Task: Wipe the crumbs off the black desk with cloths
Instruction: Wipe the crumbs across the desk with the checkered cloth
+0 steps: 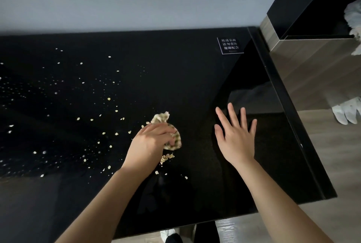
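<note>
Black glass desk (175,78) carries pale crumbs (167,158) scattered over its left half, with a small heap just beside the heel of the left grip (154,141), which is clenched round a bunched checked cloth (162,118) near the desk's middle. The right grip (236,137) is released, fingers spread, just right of the cloth and apart from it. A label (230,45) in the far right corner reads 玻璃桌面 请勿重压 谢谢配合, and a wood-faced cabinet (312,71) stands against the desk's right edge.

Covered and cropped
The left hand (151,142) covers much of the checked cloth (160,118); the counter (175,77) runs past the left edge.
</note>
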Demonstrator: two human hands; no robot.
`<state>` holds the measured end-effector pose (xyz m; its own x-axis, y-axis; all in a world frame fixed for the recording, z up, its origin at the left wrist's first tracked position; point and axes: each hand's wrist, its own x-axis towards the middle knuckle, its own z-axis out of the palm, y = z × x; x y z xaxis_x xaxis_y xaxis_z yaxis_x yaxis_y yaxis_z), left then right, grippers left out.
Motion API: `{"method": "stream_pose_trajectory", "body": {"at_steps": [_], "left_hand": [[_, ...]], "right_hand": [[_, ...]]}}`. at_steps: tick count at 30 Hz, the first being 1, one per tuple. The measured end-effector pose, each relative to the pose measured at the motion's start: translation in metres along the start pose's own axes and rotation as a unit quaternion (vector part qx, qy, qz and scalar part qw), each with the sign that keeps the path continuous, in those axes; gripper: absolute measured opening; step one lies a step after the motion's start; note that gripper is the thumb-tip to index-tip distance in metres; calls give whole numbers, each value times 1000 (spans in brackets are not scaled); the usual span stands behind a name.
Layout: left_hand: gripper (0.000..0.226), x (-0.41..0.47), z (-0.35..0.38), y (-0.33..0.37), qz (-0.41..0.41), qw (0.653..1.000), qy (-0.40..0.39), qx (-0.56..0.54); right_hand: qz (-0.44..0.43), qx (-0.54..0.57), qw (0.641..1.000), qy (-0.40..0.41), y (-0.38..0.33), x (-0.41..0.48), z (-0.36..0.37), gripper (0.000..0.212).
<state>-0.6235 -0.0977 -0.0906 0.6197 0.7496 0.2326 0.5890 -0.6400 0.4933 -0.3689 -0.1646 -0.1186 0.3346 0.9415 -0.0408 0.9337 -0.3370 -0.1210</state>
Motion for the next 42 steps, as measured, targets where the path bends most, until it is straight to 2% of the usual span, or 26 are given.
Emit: {"method": "stream_pose_trajectory", "body": {"at_steps": [5, 9, 13, 15, 20, 26, 35, 42], "left_hand": [[28, -12, -9, 2, -21, 998, 52, 10], [31, 38, -9, 0, -30, 995, 90, 28], [24, 77, 2, -10, -45, 997, 29, 59], [29, 69, 3, -15, -52, 997, 4, 65], [36, 59, -9, -19, -61, 997, 22, 42], [25, 157, -23, -51, -135, 987, 76, 46], [26, 278, -34, -135, -237, 955, 154, 93], [29, 307, -16, -164, -214, 959, 79, 169]], "right_hand": [[-1, 6, 1000, -12, -1, 4, 1, 57], [-61, -9, 998, -4, -18, 26, 2, 54], [-76, -9, 997, -19, -42, 79, 2, 54], [-83, -9, 996, -26, -48, 102, 3, 55], [-111, -18, 993, -39, -54, 142, -1, 56], [-103, -23, 992, -65, -68, 225, -8, 56], [-126, -25, 991, -26, -85, 300, -1, 59], [-128, -11, 992, -8, -96, 318, 3, 59]]}}
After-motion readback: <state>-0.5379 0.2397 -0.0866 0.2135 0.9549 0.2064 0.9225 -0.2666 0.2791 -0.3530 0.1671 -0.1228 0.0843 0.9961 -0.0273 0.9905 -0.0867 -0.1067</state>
